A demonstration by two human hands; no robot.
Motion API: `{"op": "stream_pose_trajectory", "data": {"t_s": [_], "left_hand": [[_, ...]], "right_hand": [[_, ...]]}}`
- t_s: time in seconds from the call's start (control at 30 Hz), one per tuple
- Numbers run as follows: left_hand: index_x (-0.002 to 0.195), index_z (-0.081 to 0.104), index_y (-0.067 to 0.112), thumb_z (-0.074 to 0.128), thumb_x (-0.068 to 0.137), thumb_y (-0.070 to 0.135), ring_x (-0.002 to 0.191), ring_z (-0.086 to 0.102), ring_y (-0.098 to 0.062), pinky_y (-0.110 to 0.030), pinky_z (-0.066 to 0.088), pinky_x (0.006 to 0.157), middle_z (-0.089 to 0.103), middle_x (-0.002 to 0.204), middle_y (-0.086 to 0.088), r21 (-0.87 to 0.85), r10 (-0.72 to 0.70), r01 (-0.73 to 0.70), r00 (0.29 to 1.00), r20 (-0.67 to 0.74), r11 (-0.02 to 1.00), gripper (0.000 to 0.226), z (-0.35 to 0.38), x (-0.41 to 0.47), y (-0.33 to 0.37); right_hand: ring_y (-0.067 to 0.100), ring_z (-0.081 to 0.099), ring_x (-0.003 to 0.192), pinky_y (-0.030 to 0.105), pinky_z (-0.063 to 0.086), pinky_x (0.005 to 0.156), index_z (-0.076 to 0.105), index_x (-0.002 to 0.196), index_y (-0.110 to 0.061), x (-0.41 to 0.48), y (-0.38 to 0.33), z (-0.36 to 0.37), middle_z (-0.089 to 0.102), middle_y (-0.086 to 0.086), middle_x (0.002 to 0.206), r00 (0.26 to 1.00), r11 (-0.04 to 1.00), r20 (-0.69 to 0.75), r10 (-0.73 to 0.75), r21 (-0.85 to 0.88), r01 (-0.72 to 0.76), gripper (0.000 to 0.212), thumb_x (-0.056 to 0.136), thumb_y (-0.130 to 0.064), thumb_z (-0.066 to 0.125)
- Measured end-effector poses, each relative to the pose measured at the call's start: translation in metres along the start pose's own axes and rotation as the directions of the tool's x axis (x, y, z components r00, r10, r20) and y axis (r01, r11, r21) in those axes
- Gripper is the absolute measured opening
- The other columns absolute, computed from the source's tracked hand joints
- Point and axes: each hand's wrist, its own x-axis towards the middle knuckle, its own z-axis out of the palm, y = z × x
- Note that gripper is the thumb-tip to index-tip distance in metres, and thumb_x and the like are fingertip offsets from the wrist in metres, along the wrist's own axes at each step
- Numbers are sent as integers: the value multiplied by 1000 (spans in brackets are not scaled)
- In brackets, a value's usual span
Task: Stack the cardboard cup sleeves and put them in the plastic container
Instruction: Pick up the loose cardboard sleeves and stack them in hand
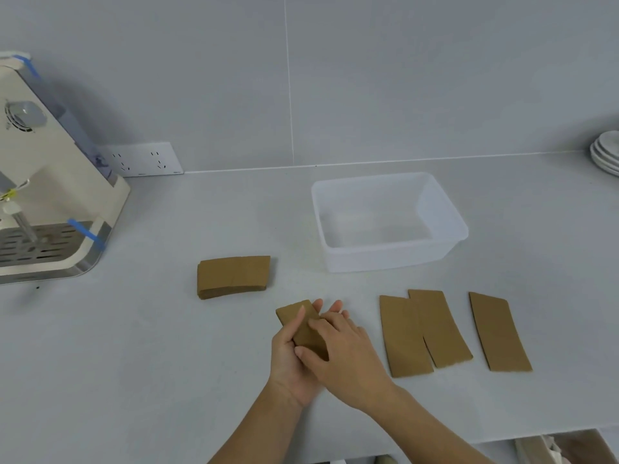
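Right now: the gathering step is in hand, with some sleeves collected and others not yet picked up.
Left hand (pixel 290 354): curled under and around a small bundle of sleeves (pixel 303 324), thumb along its left edge, gripping it just above the tabletop (pixel 134 363).
Right hand (pixel 345 354): laid over the bundle from the right, fingers pressing its top face and thumb at its near end, so both hands are closed on the same bundle.
Bundle count: cannot tell how many sleeves it holds; only the far end shows past the fingers.
Finished stack (pixel 233 276): several sleeves piled flat, lying left of the hands and well apart from them.
Loose sleeves: 3 lie flat to the right of the hands; the nearest sleeve (pixel 403 336) is overlapped along its right edge by the middle sleeve (pixel 438 328), and the far-right sleeve (pixel 499 333) lies apart.
Plastic container (pixel 390 262): clear, lidless, with nothing in it, standing beyond the loose sleeves.
Progress: by my judgement about halfway, since nothing is in the container yet.
Next move calls for: squaring the bundle's edges, then freeing the right hand to slide the nearest sleeve onto it, edges matched so the curved shapes nest.
Risk: the overlapped pair may drag together when one is pulled.
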Motion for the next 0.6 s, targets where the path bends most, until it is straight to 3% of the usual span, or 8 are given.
{"op": "stream_pose_trajectory", "data": {"t_s": [0.1, 0.17, 0.27, 0.4, 0.6], "left_hand": [[109, 65, 17, 64, 76, 37, 114, 60, -29, -47, 47, 93, 64, 125, -10, 11, -32, 32, 999, -33, 999, 39, 2, 1, 0], [109, 65, 19, 66, 73, 38, 111, 61, -29, -45, 50, 90, 67, 120, -8, 18, -49, 50, 998, -50, 999, 41, 5, 2, 1], [109, 67, 16, 70, 69, 35, 108, 63, -30, -45, 53, 84, 68, 116, -11, -11, -39, 38, 997, -64, 999, 44, 8, 2, 0], [109, 66, 10, 69, 69, 31, 111, 62, -31, -49, 54, 84, 66, 120, -16, -76, 1, -7, 997, -72, 997, 45, 8, 4, -1], [109, 65, 9, 68, 71, 30, 108, 63, -30, -52, 52, 84, 66, 118, -17, -74, 10, -15, 998, -63, 997, 44, 11, 9, -7]], "right_hand": [[15, 39, 122, 31, 29, 102, 46, 125, -24, 0, 4, -12, 48, -3, 129, 997, 996, 81, 18, 89, -26, 48, 83, -48, 48], [14, 47, 113, 32, 39, 99, 47, 124, -26, 1, 7, -20, 51, -5, 121, 995, 983, 91, 48, 174, -63, 47, 83, -48, 49], [13, 55, 99, 33, 47, 89, 52, 112, -26, 2, 19, -32, 58, -5, 112, 988, 969, -58, 140, 215, -124, 35, 84, -47, 49], [20, 43, 123, 33, 33, 101, 35, 134, -17, 4, 50, -36, 47, 2, 136, 923, 964, -284, 258, 8, -267, 58, 87, -49, 46], [28, 20, 139, 40, 23, 110, 5, 144, -19, -4, 81, -19, 20, 12, 153, 859, 872, -341, 382, -175, -457, 85, 81, -63, 41]]}}
